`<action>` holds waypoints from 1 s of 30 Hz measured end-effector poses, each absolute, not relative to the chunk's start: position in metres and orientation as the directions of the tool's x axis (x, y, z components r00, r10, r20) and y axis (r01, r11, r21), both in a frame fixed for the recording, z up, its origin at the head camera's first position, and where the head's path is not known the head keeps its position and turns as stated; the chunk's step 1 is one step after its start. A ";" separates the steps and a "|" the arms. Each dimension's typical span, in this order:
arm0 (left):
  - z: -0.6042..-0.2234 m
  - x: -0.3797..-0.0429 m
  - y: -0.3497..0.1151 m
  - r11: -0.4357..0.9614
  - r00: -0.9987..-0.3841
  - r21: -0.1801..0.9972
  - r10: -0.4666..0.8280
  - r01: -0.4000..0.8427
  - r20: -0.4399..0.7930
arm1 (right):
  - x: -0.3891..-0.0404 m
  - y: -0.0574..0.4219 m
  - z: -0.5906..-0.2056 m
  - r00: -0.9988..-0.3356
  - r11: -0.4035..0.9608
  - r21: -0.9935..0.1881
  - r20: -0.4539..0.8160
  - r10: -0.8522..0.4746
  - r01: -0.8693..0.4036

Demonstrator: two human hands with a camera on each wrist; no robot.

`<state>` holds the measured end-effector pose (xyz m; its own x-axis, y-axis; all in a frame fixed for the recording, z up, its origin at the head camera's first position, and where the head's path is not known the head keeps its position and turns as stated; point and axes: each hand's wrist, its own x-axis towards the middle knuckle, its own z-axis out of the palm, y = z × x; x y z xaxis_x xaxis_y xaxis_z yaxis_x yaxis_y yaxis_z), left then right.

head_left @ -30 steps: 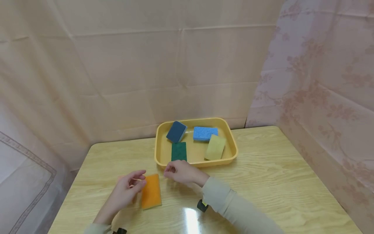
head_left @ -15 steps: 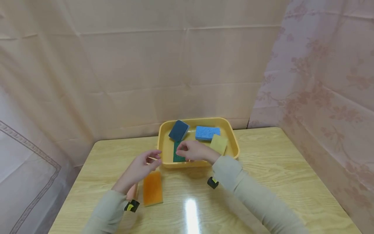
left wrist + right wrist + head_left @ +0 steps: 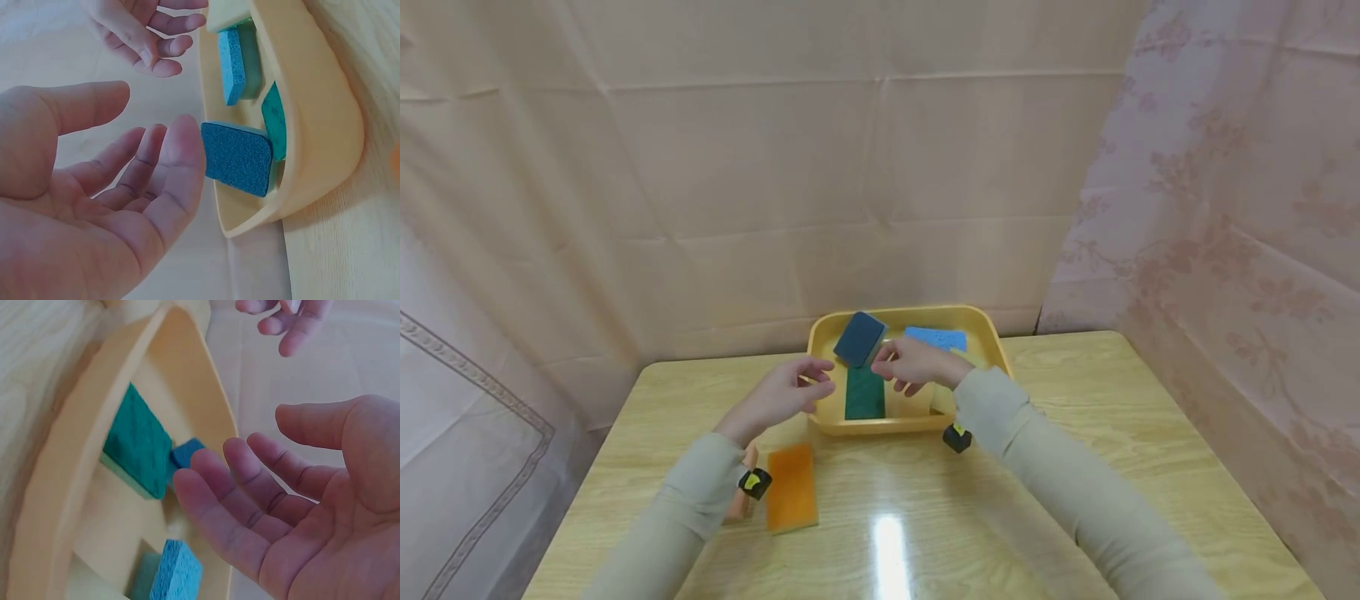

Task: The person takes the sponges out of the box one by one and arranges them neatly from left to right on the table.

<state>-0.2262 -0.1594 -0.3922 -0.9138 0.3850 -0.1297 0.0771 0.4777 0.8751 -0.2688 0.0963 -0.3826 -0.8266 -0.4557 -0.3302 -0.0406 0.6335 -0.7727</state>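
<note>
My left hand [image 3: 782,392] hovers at the left front corner of the yellow tray [image 3: 895,427], fingers loosely bent and holding nothing. Over the middle of the tray is my right hand [image 3: 917,364], also holding nothing, its fingers relaxed in the right wrist view. Inside the tray, a dark blue sponge [image 3: 859,337] leans at the back left and a green sponge [image 3: 865,393] lies in front of it. A light blue sponge [image 3: 936,336] sits at the back right, partly behind my right hand. The pale yellow sponge [image 3: 942,400] is mostly hidden by that hand.
On the wooden table [image 3: 1075,467], an orange sponge [image 3: 792,489] lies in front of the tray. Beside it a pinkish sponge [image 3: 740,504] is partly covered by my left wrist. A beige cloth [image 3: 737,167] hangs behind the table.
Both hands have moved forward, the left from beside the orange sponge to the tray's corner, the right from the tray's front edge to over its middle. The sponges stay in place.
</note>
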 end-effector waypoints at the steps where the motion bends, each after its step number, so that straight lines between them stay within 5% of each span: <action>1: -0.392 -0.229 -0.159 0.475 -0.911 0.877 0.389 0.069 -0.139 | -0.271 0.097 -0.382 -0.826 0.633 -0.774 -0.335 -0.452 -0.032; 12: -0.391 -0.262 -0.145 0.437 -0.872 0.899 0.441 0.001 -0.213 | -0.290 0.104 -0.385 -0.826 0.603 -0.792 -0.401 -0.396 0.095; 30: -0.401 -0.296 -0.123 0.432 -0.862 0.867 0.310 -0.248 -0.401 | -0.313 0.095 -0.409 -0.800 0.403 -0.845 -0.496 -0.338 0.353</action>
